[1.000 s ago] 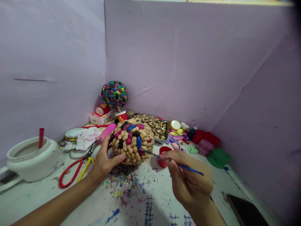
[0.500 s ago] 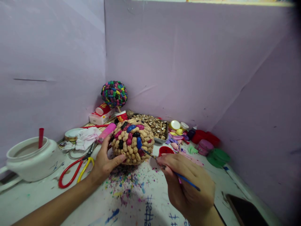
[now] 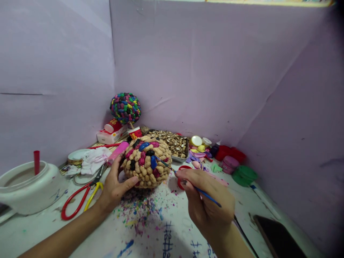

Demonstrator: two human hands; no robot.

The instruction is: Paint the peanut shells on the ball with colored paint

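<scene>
A ball covered in peanut shells (image 3: 146,165), a few painted blue, pink and black, rests on the paint-speckled white table (image 3: 150,229). My left hand (image 3: 115,184) cups its left side, thumb and fingers wrapped against it. My right hand (image 3: 208,200) pinches a thin blue paintbrush (image 3: 188,182), whose tip touches a shell high on the ball's right side. A small red paint pot (image 3: 184,172) sits just behind my right hand, partly hidden.
Red-and-yellow scissors (image 3: 77,200) and a white pot (image 3: 25,186) with a red stick lie left. A finished multicoloured shell ball (image 3: 125,108), a tray of shells (image 3: 173,143), paint jars and lids (image 3: 233,166) line the purple walls. A dark phone (image 3: 278,238) lies front right.
The brush tip has climbed from the ball's lower right to a shell higher up. The camera view has shifted slightly right and down. My left hand keeps its hold.
</scene>
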